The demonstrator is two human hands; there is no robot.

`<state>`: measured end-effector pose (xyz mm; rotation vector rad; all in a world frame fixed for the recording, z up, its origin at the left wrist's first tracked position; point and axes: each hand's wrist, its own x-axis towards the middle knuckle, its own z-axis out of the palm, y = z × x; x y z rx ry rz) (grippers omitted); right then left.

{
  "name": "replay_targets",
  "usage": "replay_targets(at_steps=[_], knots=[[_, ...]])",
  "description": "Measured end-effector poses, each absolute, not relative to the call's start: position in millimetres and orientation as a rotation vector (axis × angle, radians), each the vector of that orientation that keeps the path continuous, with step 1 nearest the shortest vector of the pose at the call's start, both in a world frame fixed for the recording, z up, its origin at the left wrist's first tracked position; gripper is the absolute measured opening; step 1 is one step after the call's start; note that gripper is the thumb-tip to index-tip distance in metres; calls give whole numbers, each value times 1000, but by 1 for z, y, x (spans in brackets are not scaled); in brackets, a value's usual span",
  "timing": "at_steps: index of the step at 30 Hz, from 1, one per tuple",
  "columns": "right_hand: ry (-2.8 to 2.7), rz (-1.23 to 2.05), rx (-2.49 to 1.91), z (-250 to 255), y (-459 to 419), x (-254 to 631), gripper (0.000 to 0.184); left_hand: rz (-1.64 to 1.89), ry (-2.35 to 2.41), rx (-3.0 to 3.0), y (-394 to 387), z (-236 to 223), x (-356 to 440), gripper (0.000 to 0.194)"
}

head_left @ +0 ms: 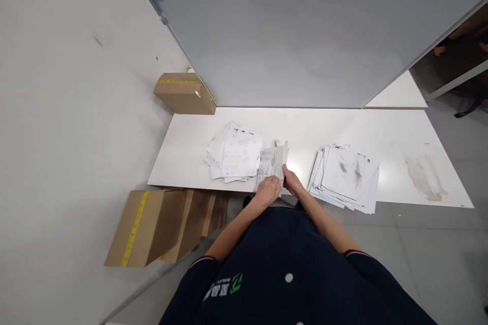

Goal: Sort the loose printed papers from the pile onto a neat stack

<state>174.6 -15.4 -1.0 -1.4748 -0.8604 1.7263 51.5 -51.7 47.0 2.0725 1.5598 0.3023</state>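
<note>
I have a small bundle of printed sheets (271, 160) in front of me, over the near edge of the white table (301, 127). My right hand (292, 182) grips its right edge, thumb on top. My left hand (269, 189) lies across the lower part with the fingers curled — whether they pinch the paper or only rest on it, I cannot tell. The two hands are close together, just short of touching. A few pages splay out on the right side, and there is a rounded dark mark on the top one.

To the left, just beside the bundle, is a loose pile of papers (241, 152), its corners sticking out every which way. To the right, a bit apart, lies a second stack (348, 175) — its top sheet has dark smudges, and its near corner overhangs the table. Just beyond my sheets sits a small pale object (277, 143) (too small to make out). A whiteboard (282, 45) stands along the far side.
</note>
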Motion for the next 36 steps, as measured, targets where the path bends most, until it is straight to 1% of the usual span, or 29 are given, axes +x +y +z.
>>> replay_targets(at_steps=[3,5,8,10,12,13,14,16,18,22,27,33,36], knots=[[-848,1740,-1439,-6,-17,179,45,359,1471,2056,-52,45,56,22],[-908,1646,-1468,-8,-18,184,42,467,1436,1999,-49,44,52,25],[-1000,1575,-1512,-3,-19,194,39,652,1648,1662,-38,40,33,38],[-1065,1576,-1476,4,-21,202,35,738,1749,1286,-27,37,17,53],[-1148,1590,-1410,12,-22,208,31,801,1591,1019,-15,36,1,68],[-1183,1597,-1383,15,-23,210,30,829,1458,951,-10,36,-4,70],[-1210,1600,-1363,17,-23,212,29,858,1331,917,-6,37,-8,68],[-1217,1586,-1348,20,-21,214,29,915,1170,909,-1,39,-9,56],[-1161,1541,-1362,21,-15,214,30,965,1141,940,1,42,-4,45],[-1039,1433,-1356,22,-1,215,32,1079,1206,1084,0,46,12,36],[-983,1396,-1338,7,7,215,33,1110,1239,1244,-1,38,22,31],[-882,1398,-1371,-16,7,212,37,1033,1249,1205,1,27,29,28],[-860,1384,-1375,-19,8,211,35,1028,1255,1210,3,28,30,28]])
